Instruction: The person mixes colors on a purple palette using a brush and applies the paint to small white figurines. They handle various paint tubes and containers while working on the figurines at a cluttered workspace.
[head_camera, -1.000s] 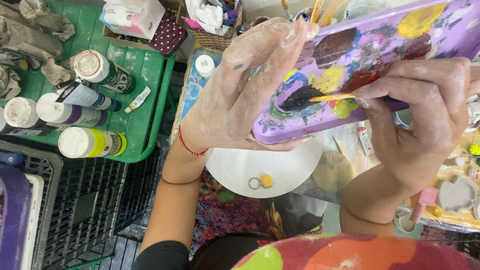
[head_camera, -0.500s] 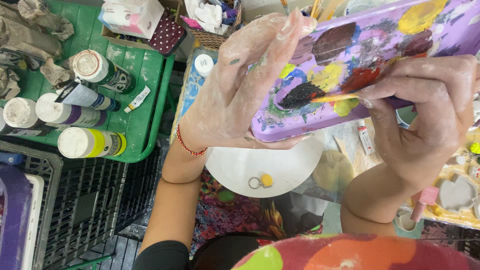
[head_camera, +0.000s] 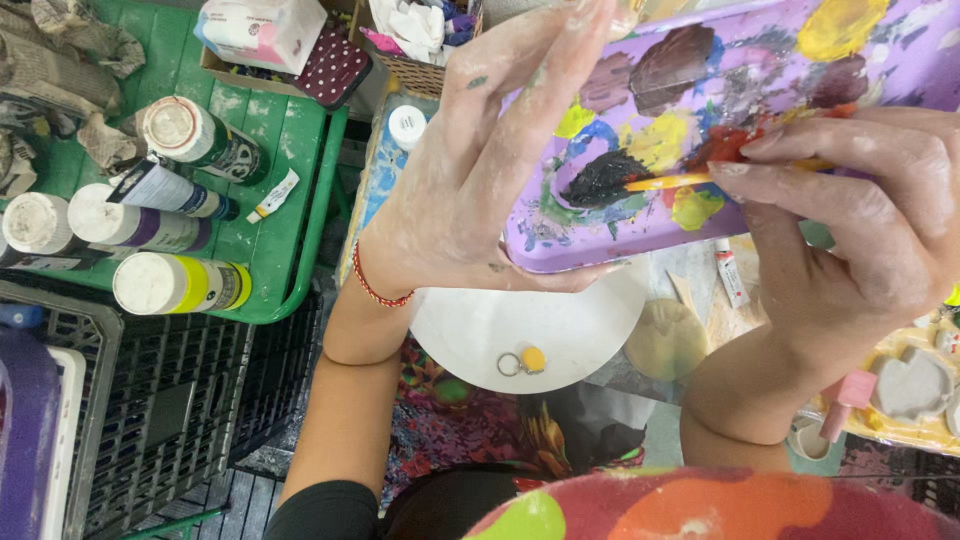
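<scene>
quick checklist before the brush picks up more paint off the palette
1. Left hand supports the purple palette from behind its left edge: ok.
2. Right hand pinches the brush: ok.
3. Brush tip touches the black paint patch: ok.
4. Palette level: not ok, tilted towards the camera.
5. Paint load on the bristles: cannot tell.
6. White plate below is free of drips: ok.
</scene>
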